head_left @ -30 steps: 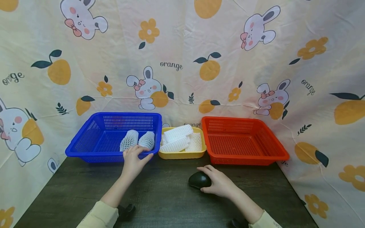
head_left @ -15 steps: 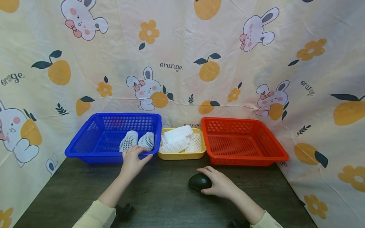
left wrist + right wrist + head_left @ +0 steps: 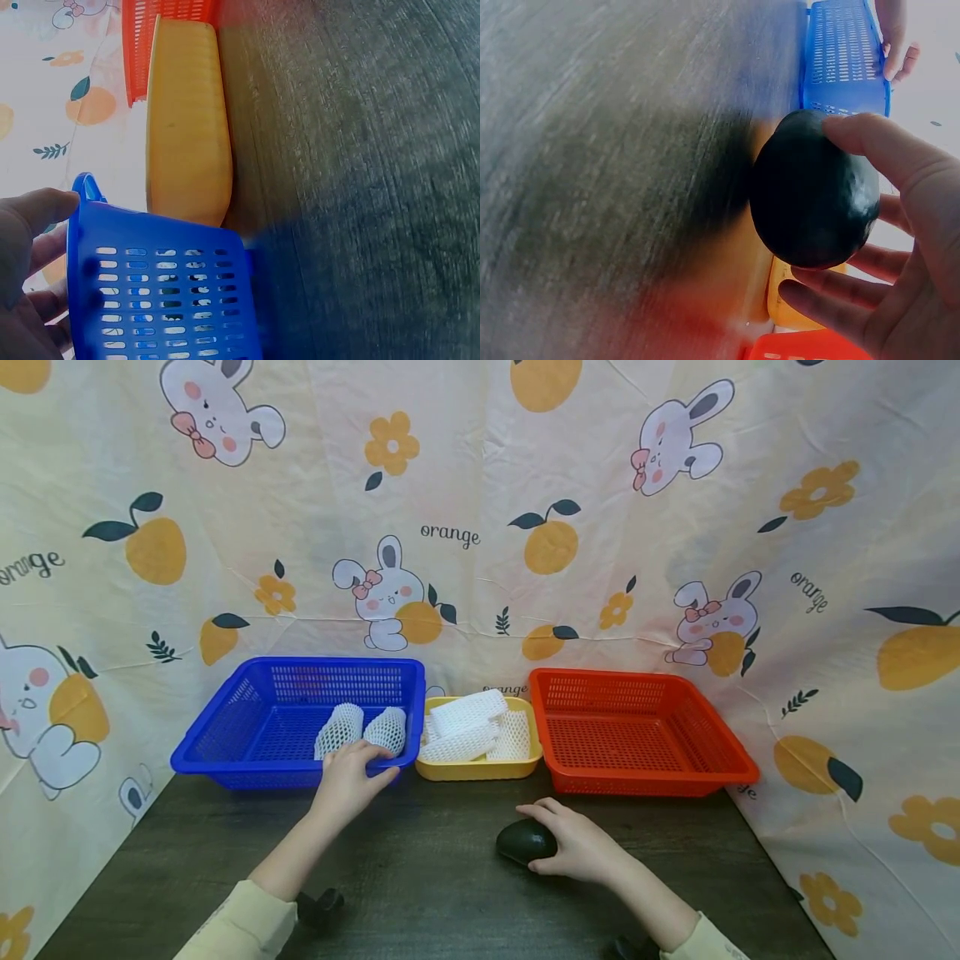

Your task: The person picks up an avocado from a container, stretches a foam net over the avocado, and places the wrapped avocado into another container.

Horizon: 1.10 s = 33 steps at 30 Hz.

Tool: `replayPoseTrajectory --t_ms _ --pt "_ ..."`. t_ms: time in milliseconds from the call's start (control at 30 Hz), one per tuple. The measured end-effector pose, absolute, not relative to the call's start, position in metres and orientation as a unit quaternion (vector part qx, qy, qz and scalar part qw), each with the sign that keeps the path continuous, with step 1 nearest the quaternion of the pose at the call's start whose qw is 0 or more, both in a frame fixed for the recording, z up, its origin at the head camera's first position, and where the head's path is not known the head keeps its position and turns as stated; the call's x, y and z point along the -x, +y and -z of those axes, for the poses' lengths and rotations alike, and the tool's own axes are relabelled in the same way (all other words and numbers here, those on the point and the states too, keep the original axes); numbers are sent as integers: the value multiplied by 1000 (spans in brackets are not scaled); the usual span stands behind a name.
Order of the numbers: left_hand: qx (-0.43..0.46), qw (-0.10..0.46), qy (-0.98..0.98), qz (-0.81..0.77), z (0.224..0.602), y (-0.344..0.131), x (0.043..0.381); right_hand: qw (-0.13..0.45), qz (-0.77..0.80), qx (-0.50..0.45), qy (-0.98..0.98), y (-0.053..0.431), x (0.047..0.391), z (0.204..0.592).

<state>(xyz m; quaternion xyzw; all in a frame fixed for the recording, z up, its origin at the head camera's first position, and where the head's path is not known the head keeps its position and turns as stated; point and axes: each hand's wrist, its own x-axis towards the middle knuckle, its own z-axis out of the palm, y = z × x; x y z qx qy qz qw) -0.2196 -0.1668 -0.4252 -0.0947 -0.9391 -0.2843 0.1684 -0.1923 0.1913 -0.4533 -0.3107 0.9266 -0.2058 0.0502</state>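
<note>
Avocado (image 3: 525, 841) half-hidden under right hand (image 3: 577, 843) fingers curled round it; left hand (image 3: 348, 777) fingers gripping blue basket (image 3: 225, 735) rim.

A dark wooden table (image 3: 450, 893) carries everything. On it stand a blue basket (image 3: 225, 752), a yellow tray (image 3: 480, 768) and a red basket (image 3: 645, 777). A dark avocado (image 3: 523, 841) lies nearer the front.

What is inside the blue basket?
The blue basket holds two white foam nets near its front right corner; the left hand on the rim covers their lower edges.
</note>
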Motion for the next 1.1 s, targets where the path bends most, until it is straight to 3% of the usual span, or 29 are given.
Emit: replayPoseTrajectory --t_ms 433,1100 --pt "109 134 -945 278 418 -170 222 40 195 315 928 192 192 442" --pt "110 110 -934 323 400 -162 238 -47 218 280 934 189 218 395"
